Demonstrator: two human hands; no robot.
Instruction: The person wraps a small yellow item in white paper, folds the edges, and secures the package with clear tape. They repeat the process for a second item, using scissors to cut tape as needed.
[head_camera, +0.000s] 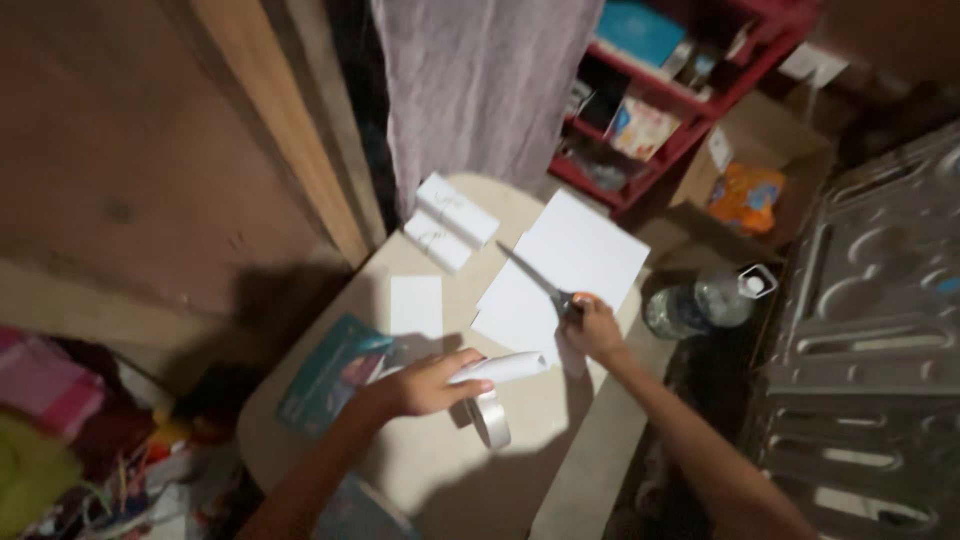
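From the head view, the left hand (432, 384) grips a rolled white sheet (500, 368) near the middle of the small table (420, 470) — a tape roll (490, 418) lies just beside it. The right hand (592, 330) is closed on scissors (540, 282) at the table's right edge — blades over loose white papers (570, 260), with folded cards (448, 220) at the far edge

red shelf (690, 120), grey curtain (480, 90), wooden wall (130, 150)
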